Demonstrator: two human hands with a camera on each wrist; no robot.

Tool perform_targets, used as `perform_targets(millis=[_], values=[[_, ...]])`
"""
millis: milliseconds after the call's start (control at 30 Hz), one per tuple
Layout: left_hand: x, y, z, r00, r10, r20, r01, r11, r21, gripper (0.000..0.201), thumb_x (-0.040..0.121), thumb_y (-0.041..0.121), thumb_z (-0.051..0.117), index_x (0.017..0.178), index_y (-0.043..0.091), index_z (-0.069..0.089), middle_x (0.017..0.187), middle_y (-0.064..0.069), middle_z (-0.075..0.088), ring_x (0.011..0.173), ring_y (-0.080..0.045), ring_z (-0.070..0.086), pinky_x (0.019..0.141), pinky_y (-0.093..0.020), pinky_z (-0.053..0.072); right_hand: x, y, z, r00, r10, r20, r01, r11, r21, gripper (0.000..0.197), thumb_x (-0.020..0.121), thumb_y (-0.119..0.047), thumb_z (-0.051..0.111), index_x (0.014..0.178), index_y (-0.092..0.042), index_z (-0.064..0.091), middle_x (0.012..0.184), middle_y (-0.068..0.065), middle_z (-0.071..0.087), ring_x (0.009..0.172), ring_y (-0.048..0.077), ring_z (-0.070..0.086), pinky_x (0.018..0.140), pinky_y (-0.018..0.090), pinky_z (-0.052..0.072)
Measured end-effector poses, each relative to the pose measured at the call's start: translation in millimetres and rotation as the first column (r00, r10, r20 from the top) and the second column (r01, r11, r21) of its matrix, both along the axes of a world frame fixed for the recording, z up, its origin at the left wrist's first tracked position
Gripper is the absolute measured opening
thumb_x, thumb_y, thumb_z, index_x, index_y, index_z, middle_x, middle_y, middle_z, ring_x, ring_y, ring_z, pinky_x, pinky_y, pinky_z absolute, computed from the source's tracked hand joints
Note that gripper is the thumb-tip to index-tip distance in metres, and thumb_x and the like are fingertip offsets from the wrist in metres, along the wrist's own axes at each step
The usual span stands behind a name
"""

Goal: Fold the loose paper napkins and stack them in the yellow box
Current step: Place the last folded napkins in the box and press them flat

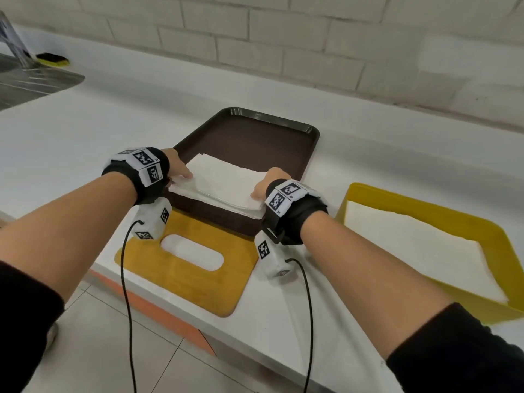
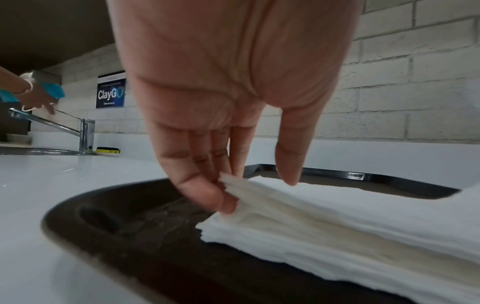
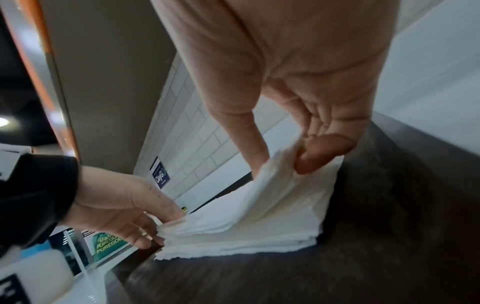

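Observation:
A stack of white paper napkins (image 1: 226, 182) lies on a brown tray (image 1: 255, 137). My left hand (image 1: 180, 168) is at the stack's left corner. In the left wrist view it (image 2: 254, 189) pinches the upper napkins (image 2: 337, 236), fingers under them and thumb on top. At the right corner my right hand (image 1: 269, 182) does the same; the right wrist view shows it (image 3: 283, 164) pinching the top layers (image 3: 259, 226) and lifting them slightly. The yellow box (image 1: 425, 211) stands to the right with flat napkins (image 1: 411, 245) inside.
A yellow lid (image 1: 184, 279) with an oval slot lies between the tray and the counter's front edge. A sink (image 1: 28, 80), a faucet (image 2: 85, 135) and a sponge (image 1: 52, 58) are far left, where another person's hand (image 2: 33, 92) shows. A brick wall runs behind.

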State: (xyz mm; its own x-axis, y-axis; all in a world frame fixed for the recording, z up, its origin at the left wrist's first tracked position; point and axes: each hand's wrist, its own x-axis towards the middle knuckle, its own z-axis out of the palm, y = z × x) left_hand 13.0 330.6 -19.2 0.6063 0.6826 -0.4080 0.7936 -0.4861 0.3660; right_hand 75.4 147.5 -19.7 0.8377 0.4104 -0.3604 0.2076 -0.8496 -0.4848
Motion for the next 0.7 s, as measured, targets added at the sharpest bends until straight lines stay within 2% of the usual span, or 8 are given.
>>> perform_targets(millis=[33, 100, 167, 233, 333, 500, 633, 700], values=[[-0.5, 1.3, -0.1, 1.000, -0.002, 0.000, 0.002, 1.000, 0.023, 0.044, 0.086, 0.019, 0.064, 0.118, -0.009, 0.051, 0.066, -0.015, 0.054, 0.052, -0.023, 0.048, 0.053, -0.027, 0.040, 1.9, 3.1, -2.6, 1.000, -0.009, 0.013, 0.009, 1.000, 0.020, 0.040, 0.089, -0.020, 0.057, 0.124, -0.001, 0.050, 0.122, 0.010, 0.059, 0.113, 0.026, 0.056, 0.087, 0.026, 0.044], [-1.0, 2.6, -0.7, 1.000, -0.026, 0.015, 0.025, 0.999, 0.042, 0.040, 0.086, 0.018, 0.064, 0.115, -0.008, 0.056, 0.069, -0.014, 0.058, 0.051, -0.020, 0.048, 0.056, -0.027, 0.042, 3.3, 7.8, -5.1, 0.999, -0.036, -0.019, 0.037, 0.996, 0.087, 0.042, 0.089, -0.014, 0.055, 0.127, 0.000, 0.045, 0.123, 0.011, 0.057, 0.113, 0.026, 0.056, 0.085, 0.026, 0.044], [0.6, 1.2, -0.9, 0.998, -0.016, 0.061, 0.017, 0.999, -0.027, 0.039, 0.087, 0.012, 0.063, 0.120, -0.006, 0.053, 0.094, -0.020, 0.064, 0.057, -0.021, 0.053, 0.055, -0.025, 0.051, 1.2, 9.8, -3.8, 0.992, -0.082, -0.094, 0.095, 0.986, 0.141, 0.049, 0.088, -0.013, 0.057, 0.130, 0.002, 0.038, 0.129, 0.014, 0.052, 0.116, 0.028, 0.053, 0.094, 0.030, 0.044], [2.5, -2.9, 0.2, 0.995, 0.006, 0.098, 0.004, 0.995, -0.096, 0.042, 0.089, 0.006, 0.059, 0.128, -0.003, 0.047, 0.116, -0.023, 0.060, 0.060, -0.021, 0.056, 0.043, -0.020, 0.051, -1.2, 14.0, -5.6, 0.984, -0.088, -0.152, 0.115, 0.977, 0.177, 0.058, 0.087, -0.013, 0.057, 0.134, 0.003, 0.027, 0.133, 0.014, 0.045, 0.121, 0.030, 0.048, 0.102, 0.037, 0.041], [3.2, -5.4, 0.6, 0.986, 0.044, 0.162, -0.015, 0.984, -0.175, 0.050, 0.090, -0.001, 0.053, 0.137, 0.001, 0.037, 0.130, -0.022, 0.050, 0.064, -0.024, 0.057, 0.037, -0.020, 0.049, -0.2, 15.6, -7.9, 0.989, -0.068, -0.128, 0.101, 0.956, 0.274, 0.047, 0.088, -0.010, 0.051, 0.133, -0.004, 0.038, 0.130, 0.013, 0.051, 0.116, 0.030, 0.052, 0.099, 0.036, 0.043], [-8.5, -7.8, 9.0, 0.959, 0.155, 0.238, -0.058, 0.928, -0.368, 0.044, 0.088, 0.005, 0.059, 0.130, 0.005, 0.044, 0.121, -0.014, 0.051, 0.096, -0.029, 0.054, 0.055, -0.029, 0.057, 2.0, 12.2, -4.8, 0.991, -0.075, -0.112, 0.115, 0.904, 0.411, 0.041, 0.090, -0.004, 0.045, 0.131, -0.006, 0.042, 0.129, 0.013, 0.051, 0.118, 0.029, 0.050, 0.093, 0.030, 0.040], [-17.2, -10.9, 21.4, 0.937, 0.151, 0.314, 0.012, 0.887, -0.461, 0.041, 0.087, 0.013, 0.062, 0.124, 0.014, 0.046, 0.117, -0.010, 0.055, 0.104, -0.027, 0.054, 0.086, -0.039, 0.048, -4.7, 11.8, -5.8, 0.980, -0.104, -0.168, 0.167, 0.890, 0.425, 0.041, 0.089, -0.003, 0.044, 0.130, 0.000, 0.041, 0.127, 0.019, 0.053, 0.114, 0.032, 0.053, 0.091, 0.033, 0.044], [-19.4, -15.7, 29.7, 0.928, 0.150, 0.340, 0.041, 0.868, -0.495, 0.033, 0.088, 0.012, 0.059, 0.117, 0.014, 0.044, 0.114, -0.010, 0.056, 0.098, -0.026, 0.056, 0.081, -0.038, 0.051, -5.4, 8.4, -7.6, 0.972, -0.139, -0.189, 0.207, 0.887, 0.414, 0.043, 0.090, -0.003, 0.044, 0.132, 0.000, 0.035, 0.129, 0.018, 0.051, 0.116, 0.032, 0.052, 0.093, 0.034, 0.043]])
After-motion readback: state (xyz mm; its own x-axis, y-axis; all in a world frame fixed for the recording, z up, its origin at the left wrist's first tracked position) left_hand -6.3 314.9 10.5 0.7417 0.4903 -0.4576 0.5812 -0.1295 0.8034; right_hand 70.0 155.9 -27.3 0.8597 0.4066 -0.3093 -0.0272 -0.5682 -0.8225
